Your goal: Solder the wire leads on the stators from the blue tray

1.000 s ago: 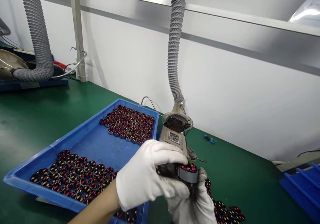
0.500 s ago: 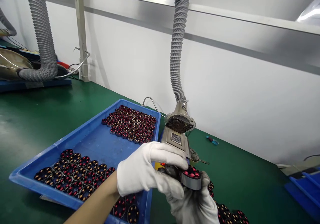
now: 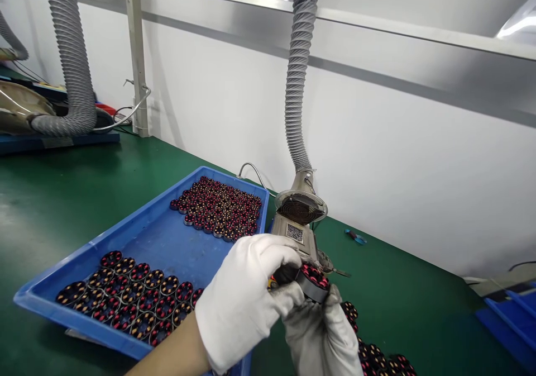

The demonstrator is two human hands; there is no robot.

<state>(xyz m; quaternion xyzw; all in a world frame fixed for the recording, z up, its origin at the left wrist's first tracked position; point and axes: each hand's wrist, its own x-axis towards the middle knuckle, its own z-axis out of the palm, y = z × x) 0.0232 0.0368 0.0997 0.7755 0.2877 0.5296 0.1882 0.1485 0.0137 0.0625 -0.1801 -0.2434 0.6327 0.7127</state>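
A grey metal ring with red and black pieces inside is held up between my white-gloved hands. My right hand grips it from below and the right, its fingertips smudged dark. My left hand is closed at the ring's left side, thumb and fingers curled in a pinch. Between those fingers is a dark area I cannot make out. Behind the hands stands a metal device with a square patterned plate, partly covered by my left hand.
A blue tray on the left carries two groups of similar rings. More rings lie on the green table at lower right. A ribbed hose ends in a round hood. A small blue tool and blue bins are rightward.
My left hand has turned and its fingers have curled in more. The ring and my right hand have shifted slightly left and up, and the ring is tilted differently.
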